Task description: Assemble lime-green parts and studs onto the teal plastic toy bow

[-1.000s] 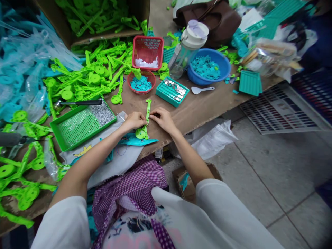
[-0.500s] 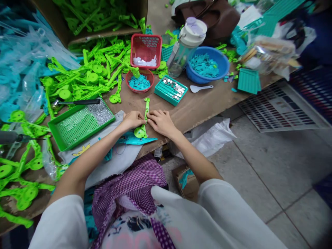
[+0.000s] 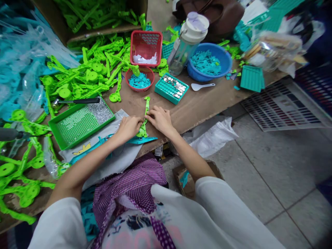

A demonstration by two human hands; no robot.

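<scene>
A long bright-green plastic part (image 3: 147, 103) with a round end lies on the brown table top in front of me. My left hand (image 3: 130, 127) is closed at its left side, fingertips on the lower half and partly covering the round end. From the right, my right hand (image 3: 160, 120) pinches the part's middle with thumb and forefinger. What small piece may be between the fingertips is hidden. A thin metal rod (image 3: 119, 114) shows just behind my left hand; I cannot tell whether it is held. Under the part's near end lies a flat turquoise piece (image 3: 142, 140).
Left of my hands stands a green tray (image 3: 58, 133) of small metal pieces, with a hammer (image 3: 77, 101) across it. Beyond are a turquoise tray (image 3: 166, 97) of silver discs, a red basket (image 3: 137, 90), a blue bowl (image 3: 201, 77) and a white spoon (image 3: 203, 86). Green parts (image 3: 95, 65) heap at left.
My left hand has shifted slightly down and left, turning over the part's round end and covering more of it. My right hand stays at the middle. The view has shifted slightly.
</scene>
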